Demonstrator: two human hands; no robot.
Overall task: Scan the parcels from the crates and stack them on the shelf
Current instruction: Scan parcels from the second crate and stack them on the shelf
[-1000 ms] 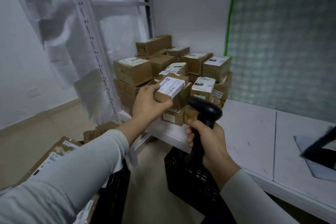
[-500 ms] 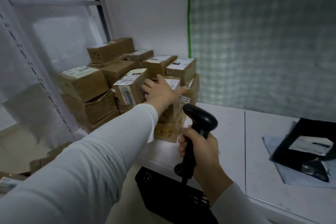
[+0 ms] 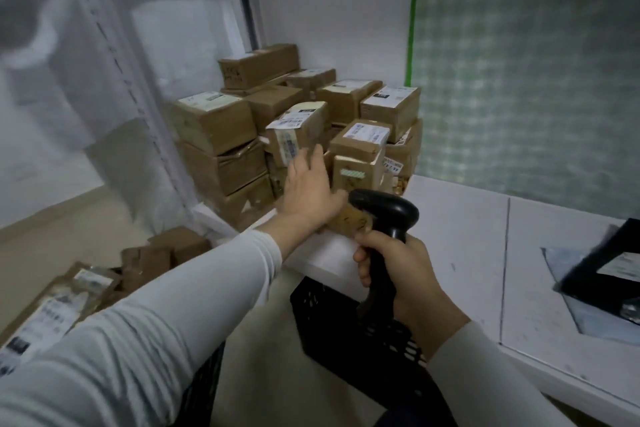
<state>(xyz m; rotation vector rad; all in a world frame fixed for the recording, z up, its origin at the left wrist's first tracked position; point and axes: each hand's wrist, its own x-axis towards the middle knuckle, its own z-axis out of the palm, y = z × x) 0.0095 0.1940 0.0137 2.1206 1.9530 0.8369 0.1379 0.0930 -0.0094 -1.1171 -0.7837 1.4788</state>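
A pile of brown cardboard parcels stands on the white shelf (image 3: 450,229) against the wall. The small parcel (image 3: 360,140) with a white label lies on top of the pile's front. My left hand (image 3: 308,191) is in front of the pile with fingers straight and holds nothing. My right hand (image 3: 398,274) grips the handle of the black barcode scanner (image 3: 384,215), whose head points at the pile. More labelled parcels (image 3: 62,305) lie in a crate at the lower left.
A black plastic crate (image 3: 346,333) sits on the floor under the shelf edge. A black mailer bag on a grey one (image 3: 602,274) lies on the shelf at right. A white perforated rack upright (image 3: 114,55) rises left of the pile.
My left hand set the small labelled parcel on the pile, let go and drew back toward me. The scanner hand stayed about where it was.
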